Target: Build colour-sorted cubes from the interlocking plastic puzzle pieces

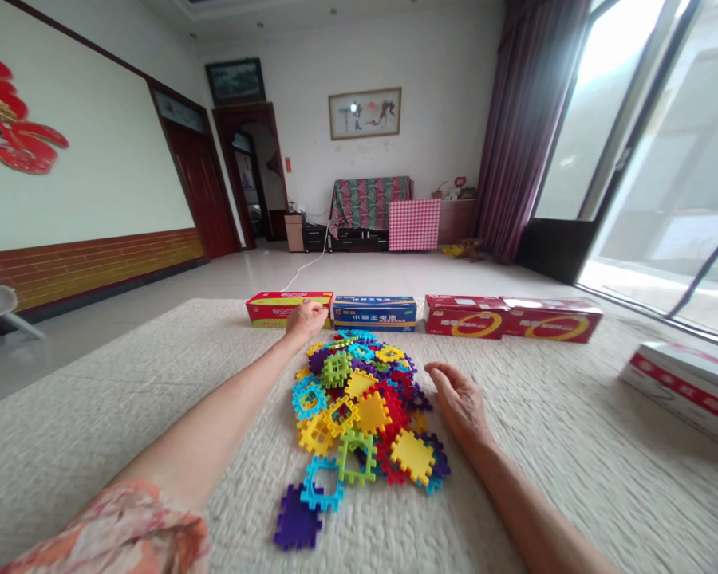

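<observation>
A pile of notched plastic squares in yellow, red, green, blue and purple lies on the pale textured cover, with a yellow square (412, 457) at its right and a purple square (297, 518) at its near end. My left hand (307, 320) is closed in front of the red and yellow box (266, 309); anything in its fingers is too small to make out. Beside it stands a blue box (375, 315). Just right of the pile, my right hand (459, 399) rests with its fingers bent and apart from the thumb, holding nothing visible.
Two dark red boxes (463, 316) (550, 319) stand end to end at the back right. A white and red box (688, 391) lies at the far right. Beyond the cover (173, 351) are a tiled floor and a cloth-draped cabinet.
</observation>
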A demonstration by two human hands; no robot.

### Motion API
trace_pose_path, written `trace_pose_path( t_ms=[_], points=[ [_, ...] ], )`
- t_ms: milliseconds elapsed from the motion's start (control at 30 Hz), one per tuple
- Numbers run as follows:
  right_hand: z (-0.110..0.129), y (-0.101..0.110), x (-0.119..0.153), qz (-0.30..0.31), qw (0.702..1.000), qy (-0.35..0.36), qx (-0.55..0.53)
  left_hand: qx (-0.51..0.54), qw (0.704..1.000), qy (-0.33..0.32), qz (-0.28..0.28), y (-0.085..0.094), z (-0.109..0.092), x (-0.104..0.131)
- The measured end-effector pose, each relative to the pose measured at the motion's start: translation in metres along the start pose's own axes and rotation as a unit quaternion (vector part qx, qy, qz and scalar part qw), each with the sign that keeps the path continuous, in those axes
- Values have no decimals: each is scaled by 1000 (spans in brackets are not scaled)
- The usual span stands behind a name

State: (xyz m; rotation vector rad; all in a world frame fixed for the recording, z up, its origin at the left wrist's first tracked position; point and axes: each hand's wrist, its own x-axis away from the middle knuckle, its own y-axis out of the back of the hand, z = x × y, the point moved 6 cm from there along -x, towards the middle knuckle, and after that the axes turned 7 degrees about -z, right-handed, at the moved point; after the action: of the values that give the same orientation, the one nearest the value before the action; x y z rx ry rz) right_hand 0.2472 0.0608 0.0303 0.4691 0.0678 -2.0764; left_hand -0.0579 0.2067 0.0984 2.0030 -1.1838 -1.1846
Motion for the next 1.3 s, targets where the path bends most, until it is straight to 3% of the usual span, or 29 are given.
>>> trace_pose_path(
  t_ms=[167, 333, 533, 633, 767, 867, 1100, 1233, 1300],
  points=[
    [-2, -1, -1, -1, 1000, 0, 1, -43, 995, 39, 84, -26, 44, 6],
    [-1, 0, 0, 0, 1000, 0, 7, -61, 992, 47, 105, -43, 54, 12],
    [0, 0, 0, -2, 1000, 2, -1, -43, 995, 83, 14, -23, 64, 10],
    [-2, 0, -1, -3, 1000, -1, -2, -18, 996, 83, -22, -8, 57, 8],
    [-3, 0, -1, -8, 1000, 0, -3, 39, 998, 48, -13, 2, 34, 9],
    [-3, 0, -1, -7, 1000, 0, 0, 36, 999, 14, 18, 8, 29, 17],
    [0, 0, -2, -6, 1000, -4, -1, -38, 993, 7, 110, 10, 68, 55],
    [-1, 1, -1, -7, 1000, -6, -5, -61, 997, 17, 45, -1, 86, 64],
    [-2, 2, -1, -8, 1000, -5, -6, -68, 997, -17, 10, -8, 89, 62]
  ],
)
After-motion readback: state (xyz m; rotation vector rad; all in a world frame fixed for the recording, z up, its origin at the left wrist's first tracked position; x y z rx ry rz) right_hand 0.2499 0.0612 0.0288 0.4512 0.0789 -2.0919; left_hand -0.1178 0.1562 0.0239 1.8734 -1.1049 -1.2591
